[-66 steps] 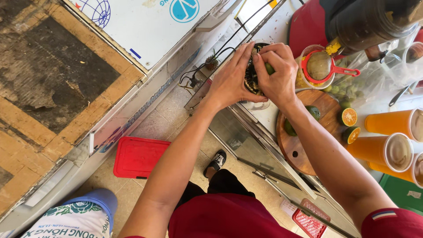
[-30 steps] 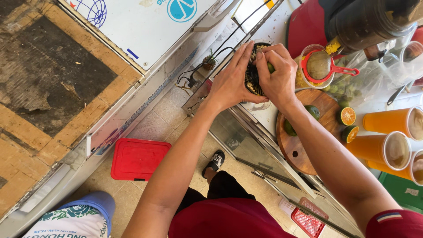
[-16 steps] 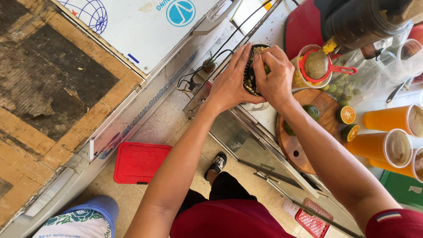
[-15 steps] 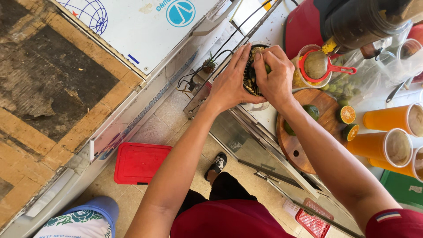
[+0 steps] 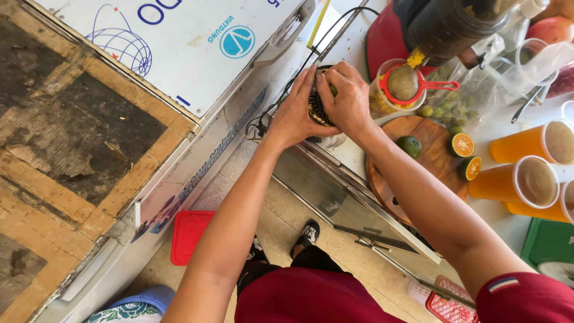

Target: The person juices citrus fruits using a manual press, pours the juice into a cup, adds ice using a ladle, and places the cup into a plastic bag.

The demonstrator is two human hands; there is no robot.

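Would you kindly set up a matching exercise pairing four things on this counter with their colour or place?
Things:
1. strainer
2. cups
3. cut citrus halves
4. juicer

Matches:
a. between both hands
b. red, over a cup of juice
c. filled with orange juice
d. at the wooden board's right edge

Pairs: 1-b, 2-c, 3-d, 4-a

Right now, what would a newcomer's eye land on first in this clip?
Both bare hands, left hand and right hand, clasped around a dark round juicer at the counter's edge. To the right, a round wooden board carries cut green citrus halves, with cups of orange juice beyond. A red strainer sits under a dark machine's spout.
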